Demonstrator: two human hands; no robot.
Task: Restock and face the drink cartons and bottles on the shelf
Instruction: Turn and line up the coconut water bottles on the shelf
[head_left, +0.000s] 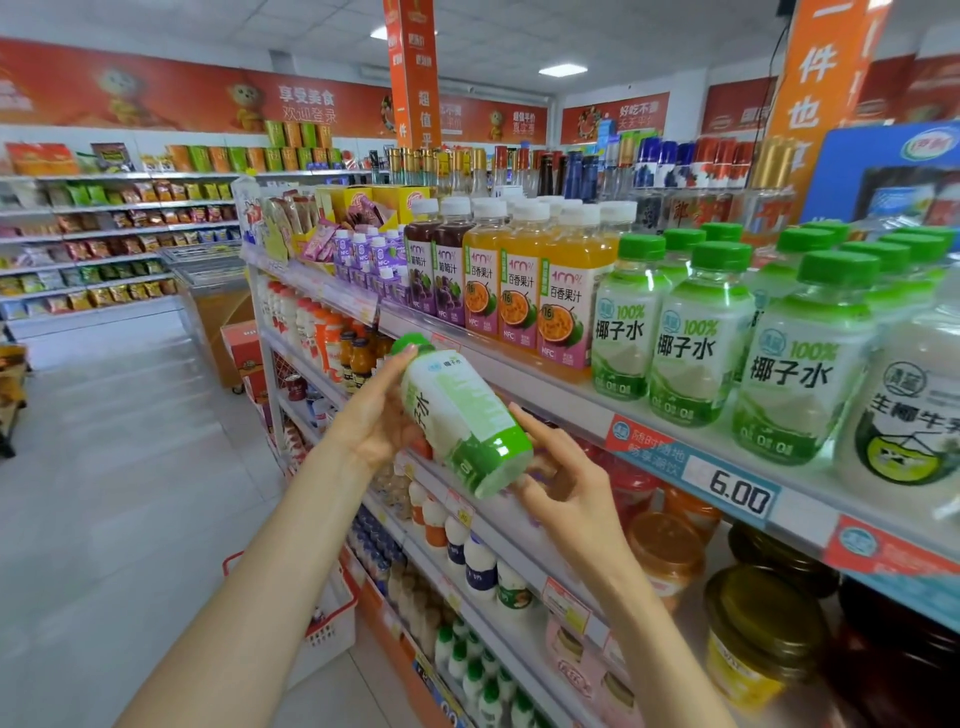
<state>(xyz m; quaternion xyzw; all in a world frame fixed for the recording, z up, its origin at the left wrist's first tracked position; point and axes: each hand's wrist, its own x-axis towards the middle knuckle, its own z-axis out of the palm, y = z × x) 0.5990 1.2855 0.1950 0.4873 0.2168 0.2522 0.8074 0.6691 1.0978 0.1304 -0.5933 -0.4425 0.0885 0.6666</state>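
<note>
Hands hold one coconut water bottle (462, 415) in the air. The left hand (374, 415) wraps its fingers round the upper half, and the right hand (566, 483) cups the base with curled fingers (the index lies straight along the side). The bottle is tilted in front of the shelf edge (571, 410). On the shelf stand green-capped coconut water bottles (701, 332), and beside them passion fruit juice bottles (519, 291).

Left forearm (270, 571) and right forearm (649, 618) bare to the lower edge of the view, slim wrists, left hand (374, 421) and right hand (563, 483) bare, long thin fingers, short plain nails
</note>
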